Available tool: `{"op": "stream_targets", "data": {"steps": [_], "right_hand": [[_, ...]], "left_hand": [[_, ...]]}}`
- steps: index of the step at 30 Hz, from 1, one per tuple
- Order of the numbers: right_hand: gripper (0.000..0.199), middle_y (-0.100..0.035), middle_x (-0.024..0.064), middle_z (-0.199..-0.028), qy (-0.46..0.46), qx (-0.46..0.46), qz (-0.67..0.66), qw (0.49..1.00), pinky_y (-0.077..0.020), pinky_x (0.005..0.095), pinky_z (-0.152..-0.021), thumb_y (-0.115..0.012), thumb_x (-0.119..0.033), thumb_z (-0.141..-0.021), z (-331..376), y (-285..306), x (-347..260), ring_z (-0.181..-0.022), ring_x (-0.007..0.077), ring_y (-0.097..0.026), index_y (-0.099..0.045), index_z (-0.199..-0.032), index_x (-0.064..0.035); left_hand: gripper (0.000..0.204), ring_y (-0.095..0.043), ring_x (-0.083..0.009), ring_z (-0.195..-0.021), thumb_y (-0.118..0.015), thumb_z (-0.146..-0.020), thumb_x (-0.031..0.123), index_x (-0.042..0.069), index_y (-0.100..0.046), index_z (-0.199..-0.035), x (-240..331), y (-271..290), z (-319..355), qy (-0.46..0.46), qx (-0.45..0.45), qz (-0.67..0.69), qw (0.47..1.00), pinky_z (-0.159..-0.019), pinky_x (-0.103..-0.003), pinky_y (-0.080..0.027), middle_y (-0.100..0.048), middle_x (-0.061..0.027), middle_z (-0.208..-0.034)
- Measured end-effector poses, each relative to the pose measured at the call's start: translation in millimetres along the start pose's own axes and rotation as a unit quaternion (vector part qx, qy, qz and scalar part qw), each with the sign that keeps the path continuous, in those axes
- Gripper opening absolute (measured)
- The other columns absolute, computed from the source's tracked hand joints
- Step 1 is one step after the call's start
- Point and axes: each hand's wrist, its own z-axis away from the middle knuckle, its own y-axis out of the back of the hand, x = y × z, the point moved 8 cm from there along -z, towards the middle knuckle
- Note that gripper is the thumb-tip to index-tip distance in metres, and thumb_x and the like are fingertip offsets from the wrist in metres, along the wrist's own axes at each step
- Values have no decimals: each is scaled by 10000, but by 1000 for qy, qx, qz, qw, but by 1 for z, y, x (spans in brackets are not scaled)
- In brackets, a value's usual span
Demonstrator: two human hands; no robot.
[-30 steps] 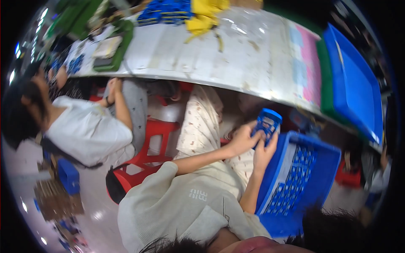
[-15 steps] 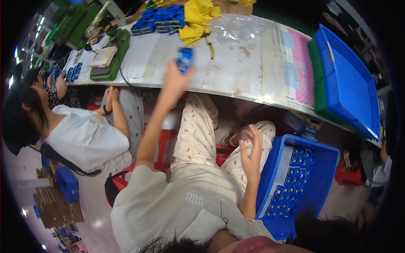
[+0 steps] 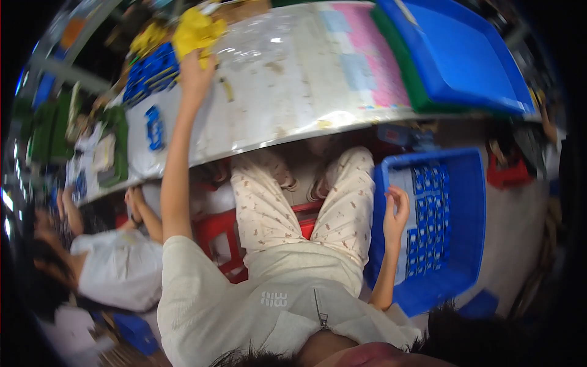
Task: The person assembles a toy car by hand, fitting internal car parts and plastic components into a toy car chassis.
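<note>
Left hand (image 3: 195, 74) has stretched farther forward to the yellow cloth (image 3: 198, 30), grip unclear, while right hand (image 3: 397, 209) hangs loosely open.

Your left hand (image 3: 197, 76) is at a yellow bundle (image 3: 199, 32) on a white table (image 3: 260, 104), right hand (image 3: 397, 209) by a blue bin (image 3: 469, 208)

"What's around you?"
"A long white desk (image 3: 257, 119) stands before me; a red stool (image 3: 509, 176) sits on the floor (image 3: 509, 232) to my right."
"And the light?"
"A bright lamp (image 3: 7, 199) glows at my far left."
</note>
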Motion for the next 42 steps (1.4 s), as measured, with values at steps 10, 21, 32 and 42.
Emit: {"op": "stream_targets", "data": {"steps": [10, 21, 32, 42], "right_hand": [[143, -540, 145, -877, -161, 123, 177, 963, -433, 304, -681, -505, -44, -745, 26, 130, 160, -805, 238, -541, -551, -873, -2], [529, -401, 212, -1196, -486, 78, 413, 766, -363, 443, -896, -585, -237, -652, 68, 207, 380, -1115, 365, -387, -435, -1123, -47], [567, -353, 228, -1243, -455, 115, 415, 779, -298, 444, -951, -612, -278, -622, 38, 188, 409, -1175, 372, -285, -469, -1158, -162], [270, -505, 158, -962, -313, 167, 401, 845, -361, 390, -838, -637, -239, -702, 23, 182, 383, -953, 311, -471, -546, -829, -19]], "left_hand": [[593, -556, -170, -593, -631, -750, 374, -107, -473, -1060, -75, -85, -38, 147, -193, 70, 968, -569, -275, -451, -599, -133, -742], [265, -530, -122, -748, -573, -795, 59, -30, -490, -1031, 64, 0, -36, -61, 29, 181, 981, -688, -229, -419, -564, -65, -812], [247, -523, -263, -829, -592, -692, -28, 30, -549, -928, 251, -23, 141, -289, -215, 104, 927, -761, -335, -379, -566, -107, -857], [229, -506, -256, -883, -616, -715, 51, 29, -553, -934, 259, -26, 146, -241, -198, 122, 942, -810, -341, -357, -557, -106, -907]]}}
